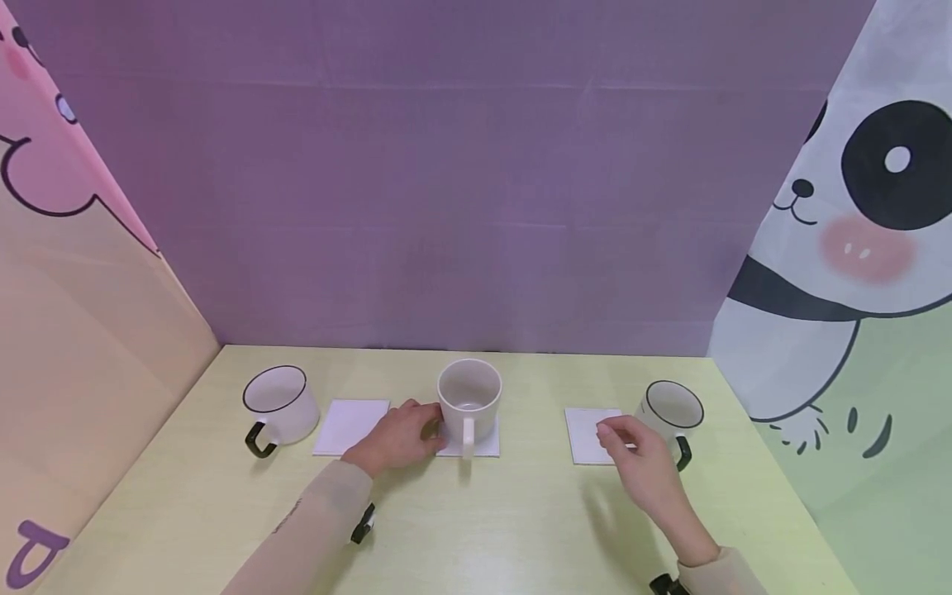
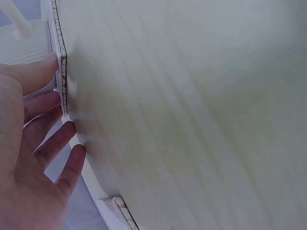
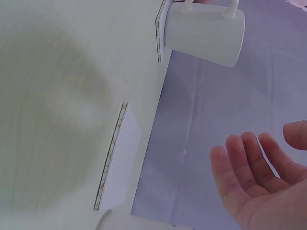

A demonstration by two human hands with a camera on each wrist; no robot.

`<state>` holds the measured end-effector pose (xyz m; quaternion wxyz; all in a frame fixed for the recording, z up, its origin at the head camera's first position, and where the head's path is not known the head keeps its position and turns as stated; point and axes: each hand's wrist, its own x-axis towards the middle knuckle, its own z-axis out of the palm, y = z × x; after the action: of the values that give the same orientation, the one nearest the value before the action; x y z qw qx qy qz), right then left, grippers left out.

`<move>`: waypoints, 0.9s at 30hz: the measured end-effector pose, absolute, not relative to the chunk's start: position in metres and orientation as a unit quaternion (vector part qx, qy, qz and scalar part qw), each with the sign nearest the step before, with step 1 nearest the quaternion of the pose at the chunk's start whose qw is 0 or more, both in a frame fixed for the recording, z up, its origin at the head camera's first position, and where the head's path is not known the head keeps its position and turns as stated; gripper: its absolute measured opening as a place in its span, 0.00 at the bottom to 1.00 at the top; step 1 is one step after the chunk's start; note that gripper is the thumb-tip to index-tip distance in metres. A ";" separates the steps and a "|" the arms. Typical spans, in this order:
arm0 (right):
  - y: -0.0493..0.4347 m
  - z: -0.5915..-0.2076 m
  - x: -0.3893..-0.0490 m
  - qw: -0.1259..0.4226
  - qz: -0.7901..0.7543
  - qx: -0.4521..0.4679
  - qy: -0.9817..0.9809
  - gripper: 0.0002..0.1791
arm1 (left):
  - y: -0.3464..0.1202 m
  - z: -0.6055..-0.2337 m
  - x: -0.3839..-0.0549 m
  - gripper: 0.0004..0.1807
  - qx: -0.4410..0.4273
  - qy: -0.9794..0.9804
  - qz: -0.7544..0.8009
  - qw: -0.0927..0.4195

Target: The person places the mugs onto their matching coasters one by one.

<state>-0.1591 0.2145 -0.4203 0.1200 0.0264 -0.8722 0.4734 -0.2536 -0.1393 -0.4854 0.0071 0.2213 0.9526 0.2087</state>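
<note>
A plain white mug (image 1: 482, 413) stands upright at the middle of the table on a square white coaster (image 1: 488, 446), its handle facing me. My left hand (image 1: 402, 434) is at its left side. In the left wrist view, the thumb and fingertips touch the edge of this coaster (image 2: 63, 91), the fingers fairly straight. Over the right-hand white coaster (image 1: 583, 438) hovers my right hand (image 1: 643, 463), holding nothing, its fingers relaxed and lightly bent. A black-rimmed white mug (image 1: 658, 423) with a black handle stands just behind that hand, partly hidden by it.
Another black-rimmed mug (image 1: 293, 421) is at the left, beside a white coaster (image 1: 349, 421) with nothing on it. A purple cloth (image 1: 461, 207) closes off the table's back edge. Printed cloths, one with a panda (image 1: 803, 347), flank both sides.
</note>
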 end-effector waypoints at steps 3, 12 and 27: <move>0.217 -0.420 -0.159 0.130 0.470 0.032 -0.872 0.10 | -0.140 -0.487 -0.254 0.18 0.220 0.953 0.208 0.007; 0.226 -0.420 -0.155 0.149 0.450 0.041 -0.880 0.09 | -0.139 -0.488 -0.256 0.17 0.226 0.952 0.205 0.003; 0.248 -0.416 -0.151 0.157 0.423 0.017 -0.892 0.10 | -0.139 -0.488 -0.257 0.19 0.228 0.951 0.207 0.002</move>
<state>-0.1510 0.2476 -0.4162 0.1575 0.0168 -0.8921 0.4232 -0.2566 -0.1389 -0.4884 0.0020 0.2279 0.9514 0.2072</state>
